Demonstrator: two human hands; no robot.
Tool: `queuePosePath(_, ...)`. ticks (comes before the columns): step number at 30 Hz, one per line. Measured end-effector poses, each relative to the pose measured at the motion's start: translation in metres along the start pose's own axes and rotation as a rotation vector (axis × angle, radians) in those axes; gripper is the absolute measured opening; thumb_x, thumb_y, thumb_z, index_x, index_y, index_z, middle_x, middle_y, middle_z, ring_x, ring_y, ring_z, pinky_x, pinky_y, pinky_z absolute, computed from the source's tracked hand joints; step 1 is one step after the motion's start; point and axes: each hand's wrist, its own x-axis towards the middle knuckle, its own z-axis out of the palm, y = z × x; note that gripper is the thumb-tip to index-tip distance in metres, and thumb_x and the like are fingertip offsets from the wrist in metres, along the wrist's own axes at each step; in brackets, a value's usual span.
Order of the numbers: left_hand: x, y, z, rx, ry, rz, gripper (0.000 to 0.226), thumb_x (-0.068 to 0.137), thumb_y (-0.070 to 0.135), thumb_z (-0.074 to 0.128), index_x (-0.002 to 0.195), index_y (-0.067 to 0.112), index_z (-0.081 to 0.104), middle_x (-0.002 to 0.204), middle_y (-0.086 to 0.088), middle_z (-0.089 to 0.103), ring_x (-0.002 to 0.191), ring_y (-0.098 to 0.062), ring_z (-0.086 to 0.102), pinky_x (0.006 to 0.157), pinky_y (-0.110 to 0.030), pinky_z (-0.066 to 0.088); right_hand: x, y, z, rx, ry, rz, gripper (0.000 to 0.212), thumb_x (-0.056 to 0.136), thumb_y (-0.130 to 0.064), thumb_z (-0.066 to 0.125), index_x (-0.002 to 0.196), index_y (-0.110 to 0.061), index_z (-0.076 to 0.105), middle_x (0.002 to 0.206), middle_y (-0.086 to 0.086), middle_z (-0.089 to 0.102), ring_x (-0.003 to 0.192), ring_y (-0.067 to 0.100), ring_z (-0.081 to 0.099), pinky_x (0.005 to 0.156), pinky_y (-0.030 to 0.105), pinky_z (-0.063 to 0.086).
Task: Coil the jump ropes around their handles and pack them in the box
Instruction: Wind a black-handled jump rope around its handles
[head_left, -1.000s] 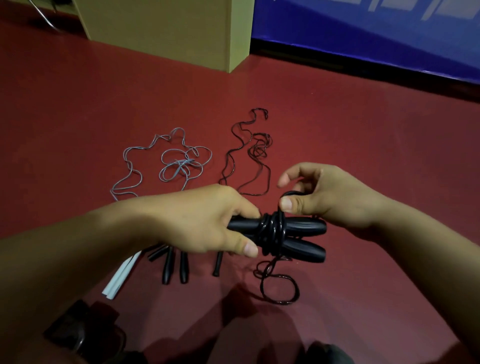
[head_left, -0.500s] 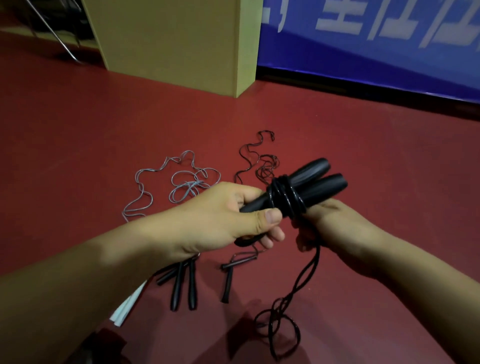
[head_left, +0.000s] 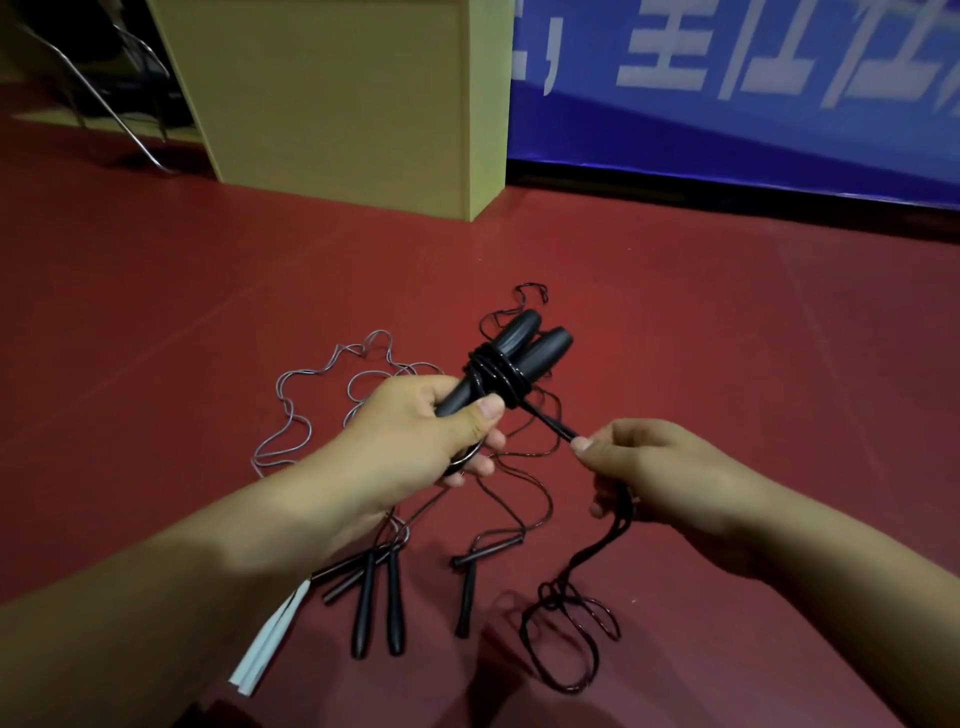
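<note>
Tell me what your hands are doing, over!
Left hand grips black handles, partly wrapped. Right hand pinches taut black rope; slack on floor. Other ropes uncoiled. Nothing blocking.

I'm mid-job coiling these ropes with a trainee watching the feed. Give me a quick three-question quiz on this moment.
1. True or false: the left hand grips the paired black handles.
2. What does the right hand pinch? A) the grey rope B) the black rope's free length C) a white handle
3. Fill in: the slack of the black rope lies looped on the red ____.

Key: 1 true. 2 B; it pinches the rope just past the coil. 3 floor.
</note>
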Motion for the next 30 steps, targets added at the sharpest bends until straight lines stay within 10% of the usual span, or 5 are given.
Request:
queuePosePath(14,0.016,-0.026,-0.007,0.9,0.13,0.061,0.025,0.084,0.054,0.065,0.08,0.029,0.061,0.064,0.007,0.066,0.07,-0.019,0.066,0.068,-0.034,0.054,-0.006,0.001,0.004,-0.277,-0.03,-0.037,0.015,0.091,-0.023,0.063,0.085,-0.01,0.064,0.065,0.007,0.066,0.051,0.007,0.056,0.055,0.021,0.043)
queuePosePath(18,0.017,-0.03,-0.008,0.955,-0.036,0.029,0.025,0.085,0.052,0.065,0.085,0.028,0.059,0.065,0.005,0.065,0.067,-0.014,0.068,0.072,-0.034,0.055,-0.01,0.0,0.002,-0.306,-0.031,-0.138,0.012,0.092,-0.022,0.062,0.086,-0.011,0.064,0.065,0.007,0.062,0.047,0.002,0.053,0.048,0.013,0.038)
queuePosePath(22,0.01,-0.028,-0.002,0.979,-0.247,0.056,0.023,0.088,0.048,0.064,0.087,0.026,0.057,0.062,0.005,0.065,0.059,-0.011,0.068,0.07,-0.033,0.056,-0.006,0.008,0.0,-0.379,0.04,-0.243,0.013,0.093,-0.026,0.06,0.083,-0.02,0.067,0.061,-0.009,0.052,0.058,0.009,0.051,0.065,0.041,0.052)
queuePosePath(30,-0.002,-0.011,0.002,1.167,-0.274,0.305,0.034,0.086,0.057,0.061,0.082,0.027,0.047,0.062,0.006,0.049,0.057,-0.006,0.047,0.053,-0.029,0.032,-0.001,0.009,-0.008,-0.501,0.205,-0.368,0.013,0.091,-0.028,0.063,0.079,-0.032,0.068,0.073,-0.014,0.069,0.07,-0.001,0.063,0.066,0.019,0.047)
